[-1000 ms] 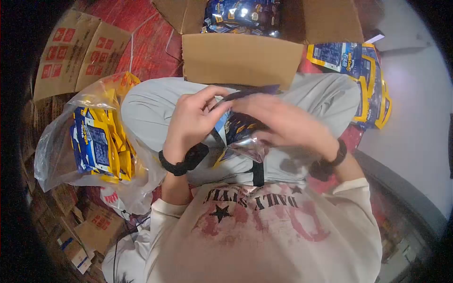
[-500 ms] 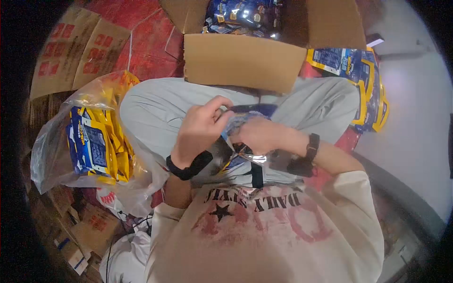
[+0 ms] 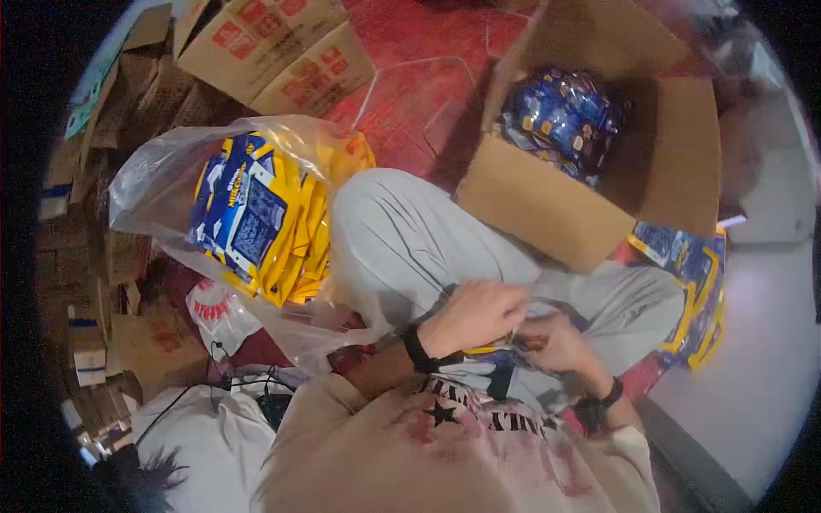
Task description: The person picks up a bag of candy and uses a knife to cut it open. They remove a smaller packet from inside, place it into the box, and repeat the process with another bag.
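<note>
My left hand [image 3: 481,315] and my right hand [image 3: 558,344] are close together over my lap. The fingers of both are curled and blurred, and what they hold is mostly hidden. A bit of a blue and yellow packet [image 3: 489,349] shows just below my left hand. To the left, a clear plastic bag [image 3: 154,175] contains a stack of blue and yellow packets [image 3: 256,224]. At the upper right, small blue packets [image 3: 560,115] lie in an open cardboard box [image 3: 547,198].
More blue and yellow packets [image 3: 697,291] lie beside my right knee. Cardboard with red print [image 3: 282,56] is at the upper left. A white bag with red lettering [image 3: 218,315] sits below the clear bag. White cloth [image 3: 205,445] and a dark cable are at the lower left.
The view has turned left, so the box and bag appear further right. My hands have come nearer my shirt, and the silvery, blue packet between them is now mostly hidden.
</note>
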The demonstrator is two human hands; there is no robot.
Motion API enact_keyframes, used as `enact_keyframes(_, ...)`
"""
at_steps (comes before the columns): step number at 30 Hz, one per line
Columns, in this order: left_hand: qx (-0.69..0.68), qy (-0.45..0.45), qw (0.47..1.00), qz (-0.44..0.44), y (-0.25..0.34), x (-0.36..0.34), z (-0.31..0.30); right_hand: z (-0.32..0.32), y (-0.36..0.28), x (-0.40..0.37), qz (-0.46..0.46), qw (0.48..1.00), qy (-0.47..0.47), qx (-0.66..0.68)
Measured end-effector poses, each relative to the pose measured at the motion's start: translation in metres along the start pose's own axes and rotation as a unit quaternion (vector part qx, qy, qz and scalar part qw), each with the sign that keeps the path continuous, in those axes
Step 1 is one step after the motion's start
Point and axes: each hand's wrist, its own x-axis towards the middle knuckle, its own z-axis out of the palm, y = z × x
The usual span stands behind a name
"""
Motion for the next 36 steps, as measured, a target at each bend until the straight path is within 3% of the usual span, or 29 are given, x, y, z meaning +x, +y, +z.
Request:
enact_keyframes(3,0.001,0.030,0.999,0.039,-0.001,-0.005,-0.005,-0.012,-0.022,-0.018,-0.015,1.000,0.020,0.016)
enact_keyframes(4,0.009,-0.034,0.999,-0.009,0.005,-0.008,-0.014,-0.023,-0.038,-0.022,-0.017,0.999,-0.001,-0.037)
enact_keyframes(7,0.002,-0.012,1.000,0.008,0.004,-0.013,-0.011,-0.045,-0.074,-0.035,0.003,0.999,-0.008,-0.040)
enact_keyframes(8,0.004,-0.004,1.000,0.011,0.005,-0.015,-0.013,-0.048,-0.068,-0.040,-0.035,0.998,0.008,-0.054)
enact_keyframes(11,-0.036,-0.003,0.999,-0.002,0.014,-0.020,-0.032,-0.067,-0.077,-0.055,-0.009,0.998,0.062,-0.027)
enact_keyframes(13,-0.021,0.012,1.000,-0.005,0.008,-0.027,-0.033,-0.084,-0.057,-0.073,0.041,0.989,0.127,0.067)
enact_keyframes(14,-0.021,0.013,1.000,-0.001,0.007,-0.033,-0.036,-0.096,-0.064,-0.076,0.011,0.984,0.165,0.063)
enact_keyframes(15,-0.030,0.022,0.999,-0.002,0.007,-0.039,-0.040,-0.100,-0.039,-0.085,-0.015,0.960,0.238,0.147)
enact_keyframes(17,-0.036,0.042,0.998,0.024,0.012,-0.053,-0.052,-0.101,0.012,-0.093,-0.048,0.898,0.415,0.136)
enact_keyframes(19,-0.059,-0.006,0.998,0.028,0.027,-0.067,-0.071,-0.103,-0.055,-0.075,-0.061,0.803,0.435,0.404)
enact_keyframes(21,-0.056,-0.051,0.997,0.026,0.062,-0.075,-0.103,-0.111,-0.097,-0.041,-0.175,0.752,0.498,0.395)
enact_keyframes(23,-0.049,-0.091,0.994,0.016,0.058,-0.095,-0.112,-0.132,-0.084,-0.018,-0.170,0.748,0.557,0.319)
enact_keyframes(25,-0.181,0.086,0.973,0.115,0.034,-0.130,-0.105,-0.149,-0.093,0.001,-0.127,0.745,0.541,0.370)
enact_keyframes(26,-0.192,0.160,0.961,0.118,0.036,-0.140,-0.112,-0.155,-0.091,0.015,-0.134,0.766,0.568,0.272)
enact_keyframes(29,-0.050,0.482,0.872,0.067,0.038,-0.160,-0.120,-0.159,-0.059,0.051,-0.184,0.792,0.581,0.042)
enact_keyframes(30,0.022,0.565,0.824,0.034,0.040,-0.162,-0.127,-0.160,-0.049,0.048,-0.136,0.804,0.569,-0.107)
enact_keyframes(31,0.091,0.630,0.771,-0.006,0.040,-0.162,-0.138,-0.151,-0.047,0.053,-0.166,0.818,0.551,-0.020)
enact_keyframes(33,0.241,0.685,0.682,-0.086,0.034,-0.160,-0.159,-0.141,-0.023,0.054,-0.114,0.852,0.507,-0.058)
enact_keyframes(34,0.340,0.669,0.648,-0.125,0.029,-0.158,-0.171,-0.134,-0.007,0.053,-0.096,0.866,0.490,-0.033)
enact_keyframes(35,0.531,0.604,0.583,-0.116,0.018,-0.167,-0.187,-0.129,0.004,0.051,-0.080,0.879,0.470,-0.009)
enact_keyframes(36,0.517,0.604,0.604,-0.061,-0.015,-0.181,-0.207,-0.123,0.009,0.046,-0.087,0.876,0.472,-0.049)
